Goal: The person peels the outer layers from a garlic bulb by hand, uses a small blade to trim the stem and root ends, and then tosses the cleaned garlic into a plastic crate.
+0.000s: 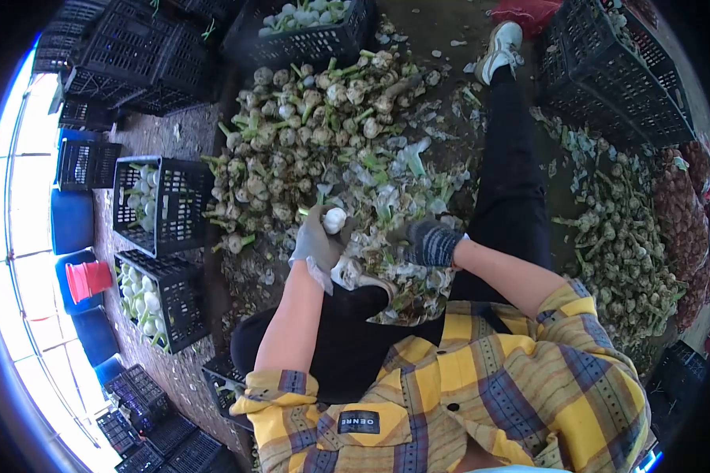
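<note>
— Why is the garlic bulb held up like that?

— The gloved left hand is clamped around it, lifting it above the garlic pile, likely for a look. It appears white, peeled clean.

— And the right hand?

— It reaches into the trimmings; its grip cannot be told.

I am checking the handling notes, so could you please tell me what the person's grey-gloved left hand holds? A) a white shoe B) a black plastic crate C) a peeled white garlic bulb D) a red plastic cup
C: the grey-gloved left hand grips a peeled white garlic bulb above the heap of unpeeled garlic with green stalks, while the dark-gloved right hand is beside it.
</note>
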Demonstrator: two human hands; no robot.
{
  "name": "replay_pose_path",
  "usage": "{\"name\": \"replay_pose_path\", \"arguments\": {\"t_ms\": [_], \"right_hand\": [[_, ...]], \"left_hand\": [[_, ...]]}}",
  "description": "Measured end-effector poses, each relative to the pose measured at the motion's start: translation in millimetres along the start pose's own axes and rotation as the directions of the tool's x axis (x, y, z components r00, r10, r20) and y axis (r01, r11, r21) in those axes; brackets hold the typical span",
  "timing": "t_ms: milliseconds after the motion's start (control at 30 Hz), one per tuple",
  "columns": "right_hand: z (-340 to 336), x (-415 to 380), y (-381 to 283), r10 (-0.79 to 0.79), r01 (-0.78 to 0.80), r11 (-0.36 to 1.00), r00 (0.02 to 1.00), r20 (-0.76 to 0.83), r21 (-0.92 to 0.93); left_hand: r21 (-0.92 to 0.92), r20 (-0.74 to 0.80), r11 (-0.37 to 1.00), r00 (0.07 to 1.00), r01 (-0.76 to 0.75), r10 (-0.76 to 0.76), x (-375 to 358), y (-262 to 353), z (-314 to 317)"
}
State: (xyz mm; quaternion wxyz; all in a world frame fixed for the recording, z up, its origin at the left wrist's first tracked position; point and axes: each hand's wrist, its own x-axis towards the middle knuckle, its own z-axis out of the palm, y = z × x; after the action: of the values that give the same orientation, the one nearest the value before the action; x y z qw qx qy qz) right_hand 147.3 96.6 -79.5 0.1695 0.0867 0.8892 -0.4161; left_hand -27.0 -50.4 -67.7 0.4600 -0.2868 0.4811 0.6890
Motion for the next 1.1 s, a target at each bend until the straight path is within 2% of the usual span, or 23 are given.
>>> {"name": "replay_pose_path", "arguments": {"t_ms": [33, 67, 100, 167, 200, 267, 300, 333, 400, 433, 467, 533, 633, 667, 767, 800, 900, 933, 1033, 1100], "right_hand": [[7, -1, 11, 0.011, -0.011, 1.0, 1.0, 0.012, 0.017], [22, 3, 30, 0.049, -0.043, 0.997, 0.994, 0.094, -0.067], [33, 5, 48, 0.029, -0.024, 0.998, 0.996, 0.085, -0.054], [50, 2, 73, -0.009, 0.011, 1.0, 0.997, 0.08, -0.023], [36, -3, 68, 0.043, -0.042, 0.999, 0.994, 0.101, -0.01], [22, -7, 63, 0.069, -0.066, 0.995, 0.997, -0.038, 0.073], [15, -9, 58, 0.087, -0.075, 0.99, 0.991, -0.101, 0.117], [-1, -9, 48, 0.148, -0.137, 0.977, 0.987, -0.057, 0.165], [-22, 6, 46, 0.248, -0.249, 0.962, 0.969, 0.025, 0.11], [-27, 13, 50, 0.299, -0.303, 0.95, 0.952, 0.066, 0.079], [-27, 20, 58, 0.268, -0.267, 0.962, 0.963, -0.024, 0.059], [-22, 37, 74, 0.191, -0.194, 0.981, 0.961, -0.2, 0.003], [-30, 63, 83, 0.171, -0.182, 0.983, 0.942, -0.29, -0.01], [-33, 75, 83, 0.101, -0.153, 0.978, 0.939, -0.328, -0.138], [-43, 117, 72, 0.221, -0.248, 0.944, 0.965, -0.142, -0.216], [-30, 137, 82, 0.197, -0.229, 0.93, 0.971, -0.135, -0.287], [-3, 179, 82, 0.122, -0.295, 0.908, 0.866, -0.486, -0.297], [-17, 195, 78, 0.314, -0.37, 0.892, 0.92, -0.233, -0.26], [-17, 227, 76, 0.448, -0.466, 0.81, 0.884, -0.136, -0.357], [5, 247, 96, 0.435, -0.498, 0.802, 0.865, -0.248, -0.331]], "left_hand": [[0.043, 0.011, 0.999, 1.0, -0.012, 0.012, 7, 6, 12], [0.087, 0.022, 0.996, 1.0, -0.022, 0.021, 18, 13, 28], [0.128, 0.03, 0.991, 0.999, -0.03, 0.026, 29, 19, 44], [-0.018, 0.135, 0.983, 0.974, -0.182, 0.182, 1, 61, 118], [-0.046, 0.308, 0.935, 0.886, -0.35, 0.347, -12, 83, 143], [-0.14, 0.441, 0.827, 0.714, -0.544, 0.544, -26, 132, 177], [-0.285, 0.372, 0.835, 0.749, -0.47, 0.549, -41, 144, 190], [-0.279, 0.313, 0.81, 0.748, -0.516, 0.585, -47, 143, 190], [-0.259, 0.205, 0.752, 0.726, -0.606, 0.656, -61, 134, 181], [-0.213, 0.245, 0.807, 0.77, -0.551, 0.59, -65, 123, 166], [-0.167, 0.28, 0.855, 0.808, -0.491, 0.519, -70, 110, 147], [-0.132, 0.2, 0.905, 0.883, -0.405, 0.425, -78, 83, 112], [-0.11, 0.19, 0.963, 0.945, -0.248, 0.265, -86, 53, 56], [-0.13, 0.173, 0.971, 0.96, -0.2, 0.221, -89, 43, 48], [-0.18, 0.121, 0.975, 0.981, -0.131, 0.154, -83, 27, 33], [-0.195, 0.104, 0.973, 0.984, -0.122, 0.144, -78, 24, 31], [-0.18, 0.194, 0.977, 0.969, -0.115, 0.15, -69, 17, 36], [-0.065, 0.165, 0.986, 0.973, -0.151, 0.16, -75, 18, 46], [-0.037, 0.14, 0.995, 0.985, -0.096, 0.1, -82, 23, 44], [-0.023, 0.109, 0.995, 0.989, -0.095, 0.097, -82, 25, 41]]}}
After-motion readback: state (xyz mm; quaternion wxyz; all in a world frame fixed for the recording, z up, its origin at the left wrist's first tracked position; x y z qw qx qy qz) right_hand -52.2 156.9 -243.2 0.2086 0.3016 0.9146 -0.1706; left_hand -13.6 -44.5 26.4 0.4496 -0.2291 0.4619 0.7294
